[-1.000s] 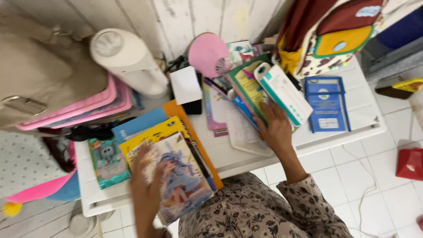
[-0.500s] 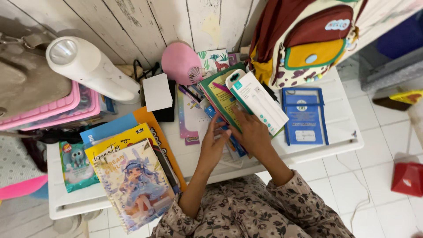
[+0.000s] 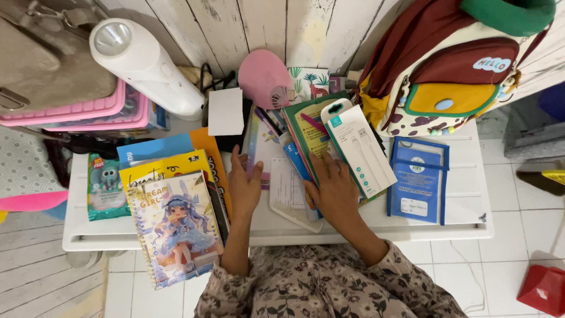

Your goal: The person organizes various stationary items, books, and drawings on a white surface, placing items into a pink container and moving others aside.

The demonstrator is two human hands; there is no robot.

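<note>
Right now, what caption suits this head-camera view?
Left hand on pastel sheet, right hand on tilted books, cluttered white table.

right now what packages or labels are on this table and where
White cable box: long, teal corner, on the books under the right hand.
Blue pouch: flat, white label, right end.
Teal packet: elephant picture, left edge.
White card: blank rectangle, back middle.
</note>
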